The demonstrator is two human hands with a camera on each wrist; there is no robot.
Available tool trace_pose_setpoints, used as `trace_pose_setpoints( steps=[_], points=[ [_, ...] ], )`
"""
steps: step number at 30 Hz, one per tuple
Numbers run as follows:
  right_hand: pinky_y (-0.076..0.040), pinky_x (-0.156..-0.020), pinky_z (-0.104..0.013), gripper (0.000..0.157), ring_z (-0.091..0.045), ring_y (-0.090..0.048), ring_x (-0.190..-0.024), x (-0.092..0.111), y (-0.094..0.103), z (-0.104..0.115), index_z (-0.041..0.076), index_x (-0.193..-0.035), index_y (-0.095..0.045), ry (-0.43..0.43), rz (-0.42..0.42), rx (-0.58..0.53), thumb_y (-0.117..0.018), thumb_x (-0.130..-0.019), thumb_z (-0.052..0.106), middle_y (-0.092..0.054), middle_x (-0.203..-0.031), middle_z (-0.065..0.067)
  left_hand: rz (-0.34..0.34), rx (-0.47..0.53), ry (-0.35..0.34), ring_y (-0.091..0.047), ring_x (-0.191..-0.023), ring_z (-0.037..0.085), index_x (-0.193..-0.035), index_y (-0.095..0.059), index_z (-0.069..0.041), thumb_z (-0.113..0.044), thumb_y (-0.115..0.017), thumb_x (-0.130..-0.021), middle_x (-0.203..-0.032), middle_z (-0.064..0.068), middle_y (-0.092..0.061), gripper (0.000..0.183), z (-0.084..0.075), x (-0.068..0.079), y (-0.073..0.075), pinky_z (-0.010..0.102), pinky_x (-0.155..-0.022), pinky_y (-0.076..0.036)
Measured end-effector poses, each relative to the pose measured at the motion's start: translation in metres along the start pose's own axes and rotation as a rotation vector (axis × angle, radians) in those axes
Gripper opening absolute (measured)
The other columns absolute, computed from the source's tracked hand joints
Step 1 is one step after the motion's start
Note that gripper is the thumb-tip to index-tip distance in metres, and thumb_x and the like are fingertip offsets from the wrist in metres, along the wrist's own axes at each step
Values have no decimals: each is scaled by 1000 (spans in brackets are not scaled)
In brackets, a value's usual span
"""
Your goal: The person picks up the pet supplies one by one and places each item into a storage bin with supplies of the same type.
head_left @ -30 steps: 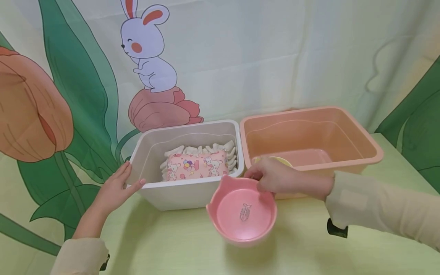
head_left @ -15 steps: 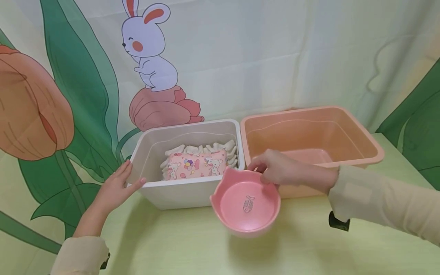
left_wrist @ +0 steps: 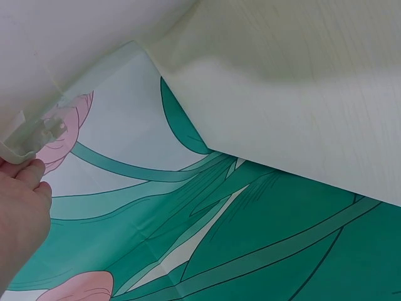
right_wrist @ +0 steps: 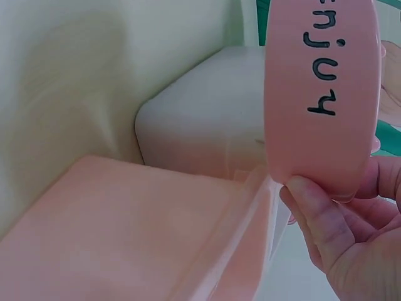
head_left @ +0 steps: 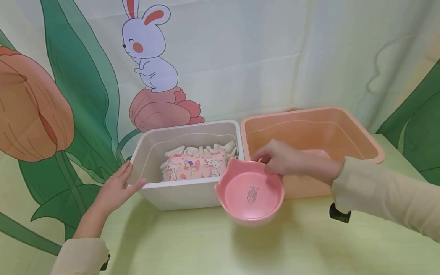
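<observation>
1. Head view: the right hand (head_left: 282, 160) pinches the pink bowl (head_left: 252, 183) by its edge; the bowl hangs tilted, below and left of that hand, above the table (head_left: 172, 244), its inside with a fish-bone drawing (head_left: 252, 194) facing the camera
2. The left hand (head_left: 115, 189) grasps nothing: its fingers lie extended against the near left corner of the white tub (head_left: 178, 196), with the thumb spread out over the near rim
3. Right of the left hand, inside the white tub, lies a patterned pink cushion (head_left: 197, 166) with pale ruffles (head_left: 185, 150) about it
4. Behind the right hand stands the orange tub (head_left: 309, 187), side by side with the white tub; the right forearm passes in front of its near rim and hides part of it
5. The bowl blocks sight of the white tub's near right corner, so whether they touch cannot be told
6. Beyond both hands hangs a pale curtain (head_left: 240, 57) showing a rabbit (head_left: 151, 49), and a large tulip (head_left: 32, 110) left of the left hand
7. Right wrist view: dark letters (right_wrist: 322, 72) mark the bowl's outer wall, just above the gripping fingers
</observation>
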State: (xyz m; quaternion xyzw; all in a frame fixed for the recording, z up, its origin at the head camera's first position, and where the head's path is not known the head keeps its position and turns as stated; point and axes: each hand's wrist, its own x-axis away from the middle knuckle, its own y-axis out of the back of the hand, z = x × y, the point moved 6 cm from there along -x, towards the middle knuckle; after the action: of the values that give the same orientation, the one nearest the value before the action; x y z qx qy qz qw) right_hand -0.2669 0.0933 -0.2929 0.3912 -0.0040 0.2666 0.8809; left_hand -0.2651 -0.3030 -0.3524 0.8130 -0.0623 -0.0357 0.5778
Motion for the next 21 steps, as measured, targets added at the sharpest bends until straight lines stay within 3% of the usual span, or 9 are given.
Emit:
trace_pose_setpoints(
  steps=[9,21],
  points=[
    [-46,-46,-23,40,-14,-55,-56,-2,10,2,3,-108,-63,39,-7,4,-50,-74,-11,-66,-90,-13,-2,0,1,-20,-128,46,-141,-10,-2,-52,-42,-87,-149,16,-5,81,1,0,-1,65,-94,-22],
    [-49,-48,-25,37,-16,-55,-57,-6,24,-3,3,-111,-61,-9,-22,2,-51,-77,-8,-64,-94,-14,4,7,10,-22,-127,46,-141,-9,-2,-53,-42,-86,-149,16,-4,82,2,-1,-2,66,-94,-22]
  ],
)
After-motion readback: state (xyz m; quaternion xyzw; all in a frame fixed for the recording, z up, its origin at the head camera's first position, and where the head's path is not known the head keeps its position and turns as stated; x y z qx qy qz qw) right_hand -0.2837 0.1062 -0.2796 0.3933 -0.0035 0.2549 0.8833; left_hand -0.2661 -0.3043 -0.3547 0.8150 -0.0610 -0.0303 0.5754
